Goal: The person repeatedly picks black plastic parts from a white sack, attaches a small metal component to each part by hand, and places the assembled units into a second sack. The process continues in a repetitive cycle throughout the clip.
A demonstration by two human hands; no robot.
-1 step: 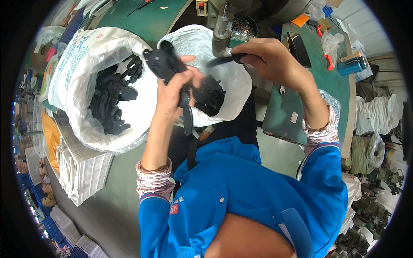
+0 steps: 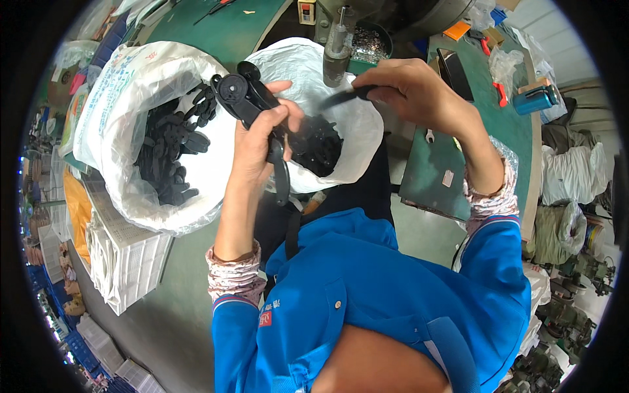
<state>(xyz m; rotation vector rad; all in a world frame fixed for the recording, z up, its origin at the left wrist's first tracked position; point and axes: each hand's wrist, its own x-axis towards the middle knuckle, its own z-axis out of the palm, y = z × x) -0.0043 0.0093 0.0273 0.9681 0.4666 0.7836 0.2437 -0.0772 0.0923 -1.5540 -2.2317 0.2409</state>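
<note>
My left hand [image 2: 259, 141] is closed around a bunch of black plastic parts [image 2: 244, 95], with a round, ridged disc and rounded ends. One long curved piece hangs below the palm. My right hand [image 2: 422, 95] pinches a black elongated part [image 2: 347, 98], its far end smeared by motion, over the white-lined container [image 2: 363, 141]. Inside that container lies a heap of small black parts [image 2: 321, 147]. To the left, a big white sack [image 2: 219, 177] stands with its mouth rolled back, holding many similar black pieces [image 2: 167, 150].
A metal post of a bench machine [image 2: 337, 56] rises behind the lined container. Beside it sits a green bin of small shiny metal pieces [image 2: 370, 44]. On the green bench at right are a dark phone-like slab [image 2: 455, 75], a wrench [image 2: 430, 136] and a blue bottle [image 2: 534, 99]. White crates [image 2: 134, 262] stand at left.
The black parts in my left hand have tilted slightly and show more sharply, with the round disc now visible. My right hand has shifted slightly, still gripping its black part.
</note>
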